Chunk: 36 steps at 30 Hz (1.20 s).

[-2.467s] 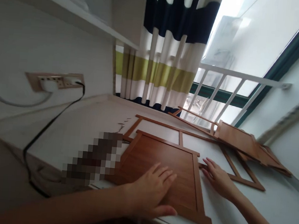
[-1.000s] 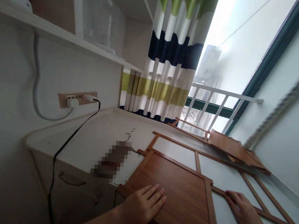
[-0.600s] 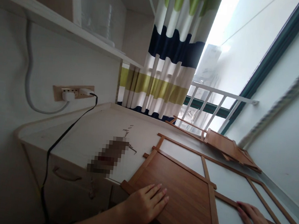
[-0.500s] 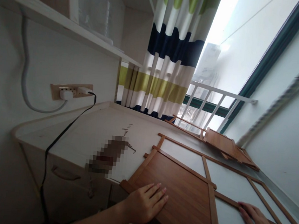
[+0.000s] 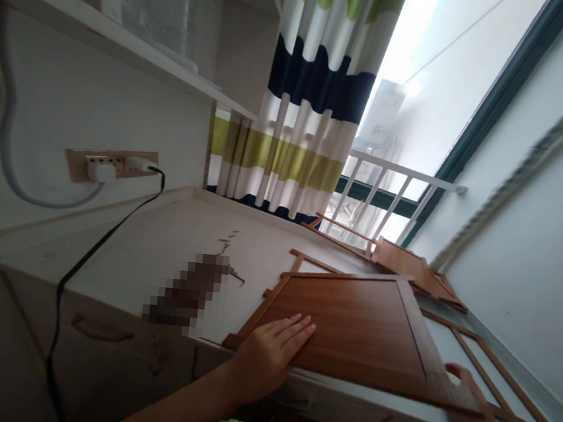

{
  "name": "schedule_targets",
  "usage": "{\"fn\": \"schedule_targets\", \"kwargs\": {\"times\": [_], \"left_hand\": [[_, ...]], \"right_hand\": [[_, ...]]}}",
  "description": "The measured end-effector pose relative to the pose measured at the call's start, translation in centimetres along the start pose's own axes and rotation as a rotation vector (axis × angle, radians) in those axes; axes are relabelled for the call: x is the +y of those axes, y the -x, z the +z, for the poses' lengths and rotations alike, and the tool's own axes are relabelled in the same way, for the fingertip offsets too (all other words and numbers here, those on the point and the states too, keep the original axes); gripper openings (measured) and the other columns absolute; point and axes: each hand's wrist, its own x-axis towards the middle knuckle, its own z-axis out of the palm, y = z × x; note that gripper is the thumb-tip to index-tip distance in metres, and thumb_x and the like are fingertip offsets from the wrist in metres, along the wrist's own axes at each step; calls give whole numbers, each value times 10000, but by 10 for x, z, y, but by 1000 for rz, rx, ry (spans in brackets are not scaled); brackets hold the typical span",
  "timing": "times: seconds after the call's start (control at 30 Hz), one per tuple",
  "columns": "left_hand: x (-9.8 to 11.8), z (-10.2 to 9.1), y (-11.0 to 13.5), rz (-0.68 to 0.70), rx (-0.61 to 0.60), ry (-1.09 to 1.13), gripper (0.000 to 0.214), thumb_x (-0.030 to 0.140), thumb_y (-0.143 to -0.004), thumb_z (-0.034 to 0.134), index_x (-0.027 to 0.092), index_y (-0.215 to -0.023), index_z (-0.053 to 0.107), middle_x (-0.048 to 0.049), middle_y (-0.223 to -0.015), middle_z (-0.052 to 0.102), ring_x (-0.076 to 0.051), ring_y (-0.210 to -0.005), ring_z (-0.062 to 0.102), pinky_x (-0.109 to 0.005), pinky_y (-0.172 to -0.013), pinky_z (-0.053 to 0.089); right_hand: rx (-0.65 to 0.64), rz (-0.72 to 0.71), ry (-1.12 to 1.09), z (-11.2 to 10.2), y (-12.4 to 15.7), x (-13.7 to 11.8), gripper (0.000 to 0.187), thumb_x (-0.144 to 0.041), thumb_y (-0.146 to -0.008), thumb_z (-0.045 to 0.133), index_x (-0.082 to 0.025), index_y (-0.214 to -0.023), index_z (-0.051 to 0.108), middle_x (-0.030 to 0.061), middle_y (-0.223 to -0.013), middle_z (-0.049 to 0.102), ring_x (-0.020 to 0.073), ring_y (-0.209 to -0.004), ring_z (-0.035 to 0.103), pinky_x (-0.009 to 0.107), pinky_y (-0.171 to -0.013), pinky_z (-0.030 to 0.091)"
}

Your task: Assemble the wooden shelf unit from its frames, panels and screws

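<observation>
A brown framed wooden panel [image 5: 350, 324] lies at the near edge of the white desk, its right side tilted up. My left hand [image 5: 268, 349] rests on the panel's left part, fingers stretched flat on its face. At the raised right edge, my right hand [image 5: 476, 409] grips the panel, partly hidden by its corner. Beneath and behind the panel is an open wooden frame [image 5: 476, 362] with crossbars, lying on the desktop.
More wooden pieces [image 5: 401, 259] lean near the window railing. Small screws and a hex key [image 5: 238, 278] lie beside a blurred-out patch on the desk [image 5: 149, 238]. A black cord [image 5: 110, 234] runs from the wall socket [image 5: 116, 165] over the desk's left edge.
My right hand has moved from the open frame to the panel's right edge. That side of the panel has risen, while my left hand stays on its face.
</observation>
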Motion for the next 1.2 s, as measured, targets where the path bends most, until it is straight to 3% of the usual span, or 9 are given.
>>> {"fn": "schedule_targets", "kwargs": {"times": [0.17,0.37,0.57,0.83,1.2], "left_hand": [[-10,10,-22,-228,259,256,473,112,-817,383,155,-1287,344,-93,-1229,527,-158,-1120,504,-285,-928,439],[-33,24,-67,-684,475,410,314,318,-864,406,141,-1083,545,-61,-861,663,-162,-791,624,-234,-718,484],[-59,45,-85,-768,560,396,324,356,-861,396,118,-985,578,-59,-767,648,-170,-725,613,-235,-664,459],[-60,64,-77,-793,576,398,326,376,-851,398,115,-931,578,-71,-769,641,-180,-726,609,-240,-663,450],[-63,61,-85,-799,626,404,340,372,-861,389,115,-994,568,-73,-779,648,-178,-719,612,-235,-665,447]], "right_hand": [[-44,-165,-79,14,-17,-65,522,-596,-829,345,-139,-1059,450,137,-1013,557,272,-936,541,426,-824,430],[-218,-306,-180,36,-38,-146,376,-456,-893,343,-166,-1092,477,123,-1100,529,244,-1039,492,425,-895,400],[-358,-407,-175,62,-46,-198,415,-345,-872,415,-135,-1227,458,125,-1281,424,244,-1178,390,421,-973,345],[-505,-418,-162,64,-37,-214,401,-329,-903,366,-166,-1257,459,84,-1301,410,237,-1209,354,435,-995,299],[-515,-384,-181,59,-35,-218,389,-322,-905,361,-180,-1250,471,84,-1297,415,243,-1212,349,443,-993,295]]}}
